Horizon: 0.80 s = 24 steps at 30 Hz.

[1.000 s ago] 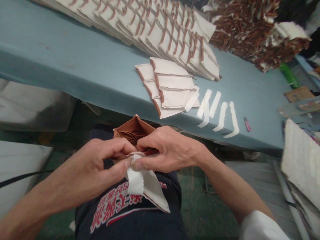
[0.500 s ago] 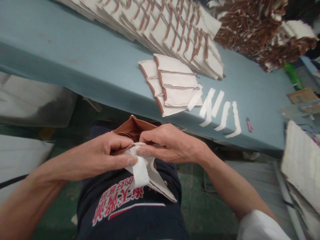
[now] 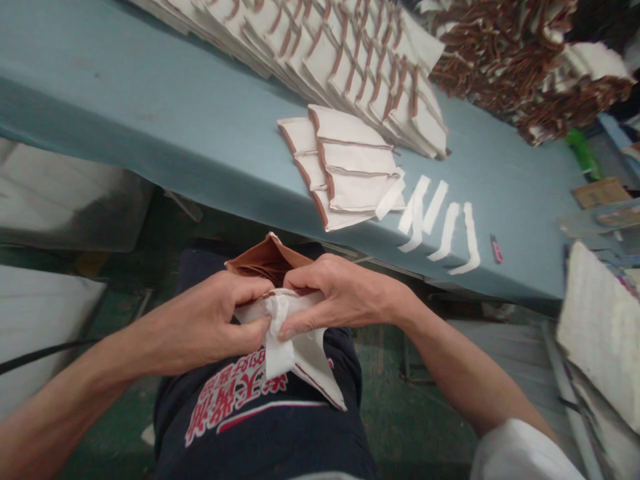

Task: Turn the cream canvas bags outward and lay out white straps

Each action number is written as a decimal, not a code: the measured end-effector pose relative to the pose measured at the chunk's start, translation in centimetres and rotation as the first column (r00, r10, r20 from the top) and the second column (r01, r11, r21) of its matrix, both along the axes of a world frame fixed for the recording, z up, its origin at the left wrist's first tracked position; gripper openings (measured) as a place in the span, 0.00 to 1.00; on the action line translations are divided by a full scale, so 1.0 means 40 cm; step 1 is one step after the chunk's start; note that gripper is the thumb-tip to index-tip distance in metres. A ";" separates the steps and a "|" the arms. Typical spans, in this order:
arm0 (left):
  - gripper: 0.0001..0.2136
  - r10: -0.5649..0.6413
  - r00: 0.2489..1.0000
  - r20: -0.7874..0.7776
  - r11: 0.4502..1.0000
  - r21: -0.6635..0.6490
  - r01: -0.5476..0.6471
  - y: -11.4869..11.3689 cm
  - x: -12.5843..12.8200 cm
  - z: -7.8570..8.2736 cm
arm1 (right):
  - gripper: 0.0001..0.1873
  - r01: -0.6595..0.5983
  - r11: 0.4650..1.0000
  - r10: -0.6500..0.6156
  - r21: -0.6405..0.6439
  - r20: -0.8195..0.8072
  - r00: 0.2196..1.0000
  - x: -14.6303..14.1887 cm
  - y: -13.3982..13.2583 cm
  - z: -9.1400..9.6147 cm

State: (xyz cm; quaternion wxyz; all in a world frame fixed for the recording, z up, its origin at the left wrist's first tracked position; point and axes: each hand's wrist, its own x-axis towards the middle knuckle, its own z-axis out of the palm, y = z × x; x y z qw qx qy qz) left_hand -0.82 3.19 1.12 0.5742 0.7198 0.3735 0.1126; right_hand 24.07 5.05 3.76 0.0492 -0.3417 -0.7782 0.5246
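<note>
Over my lap, my left hand [image 3: 210,327] and my right hand [image 3: 340,297] both pinch a white fabric piece with brown edging [image 3: 295,347]. Its lower corner hangs down across my dark shirt. The fingers of both hands are closed on its bunched upper edge, thumbs close together. Just behind my hands a brown pouch-like piece [image 3: 265,260] stands open, with folded brown material inside it.
A blue table [image 3: 150,127] runs in front of me. It bears a small stack of white brown-edged pieces [image 3: 345,167], several white strips [image 3: 440,220], a small pink object [image 3: 496,249], long rows of the same pieces [image 3: 350,60] and a brown-white heap [image 3: 500,53]. White foam sheets [image 3: 600,320] lie at right.
My hands have crumpled the white piece's upper edge tighter between them, and my right thumb has slid lower on the fabric. The table things have stayed in place.
</note>
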 end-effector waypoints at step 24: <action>0.08 0.100 0.995 -0.006 0.991 -0.090 -0.100 -0.039 0.019 0.019 | 0.15 0.030 0.977 -0.033 0.212 0.008 0.999 -0.018 -0.020 0.010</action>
